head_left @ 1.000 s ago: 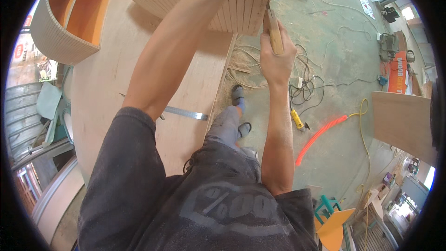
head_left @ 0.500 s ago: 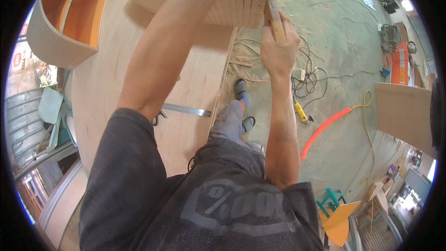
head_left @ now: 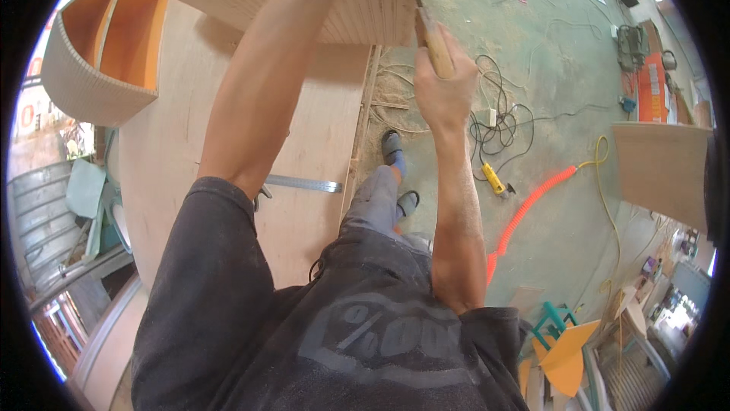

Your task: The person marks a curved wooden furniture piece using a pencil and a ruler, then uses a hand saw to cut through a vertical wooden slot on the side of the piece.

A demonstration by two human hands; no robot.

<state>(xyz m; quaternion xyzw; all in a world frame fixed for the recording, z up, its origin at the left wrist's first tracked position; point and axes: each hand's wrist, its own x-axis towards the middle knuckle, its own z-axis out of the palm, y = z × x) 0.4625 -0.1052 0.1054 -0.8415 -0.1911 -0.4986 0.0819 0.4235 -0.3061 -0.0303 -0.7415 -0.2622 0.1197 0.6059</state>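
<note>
My right hand [head_left: 447,99] is closed around the wooden handle of a slim hand tool [head_left: 437,52]. Its narrow dark metal blade lies along the right edge of a large, closely ribbed wooden piece [head_left: 372,12]. That piece stands on the pale plywood surface [head_left: 179,137] and runs out of the top of the picture. Across its ribbed face reaches my left forearm [head_left: 262,80], and the left hand is beyond the upper rim. What kind of blade the tool has is too small to tell.
At the left sits a curved ribbed cabinet [head_left: 84,84] with an orange inside. A metal ruler [head_left: 304,183] lies on the plywood. On the dusty floor are tangled black cables [head_left: 494,122], a yellow power tool [head_left: 494,180] and an orange coiled hose [head_left: 536,202].
The ribbed piece, my right hand and the tool sit a little further left in the picture, partly because the view has shifted. My right hand keeps its grip and the blade stays at the edge.
</note>
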